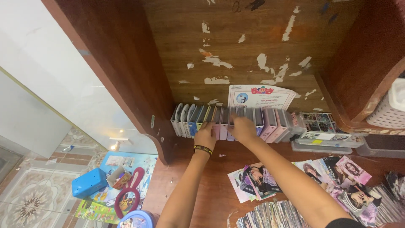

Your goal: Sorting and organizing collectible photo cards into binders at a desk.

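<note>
**Slim cases in a row at the back of the desk, both hands on them**

Slim plastic cases [236, 120], pastel white, blue, yellow and pink, stand upright on edge in a row against the scuffed wooden back panel [236, 50], straight ahead of you at arm's reach. The row's long axis runs left to right across your view.

Nearest you, loose glossy photo cards [270, 185] lie fanned on the brown wooden desk [211, 194], under and to the right of your right forearm.

Further out, your left hand [205, 136], with a dark-and-yellow wristband [203, 149], rests its curled fingertips on the case tops left of centre. Your right hand [242, 128] sits just beside it at the middle, fingers bent down among the cases. Whether either hand actually pinches a case, you cannot tell. Both reach equally far.

Beyond the row, a white printed sheet [261, 96] leans on the panel.
</note>
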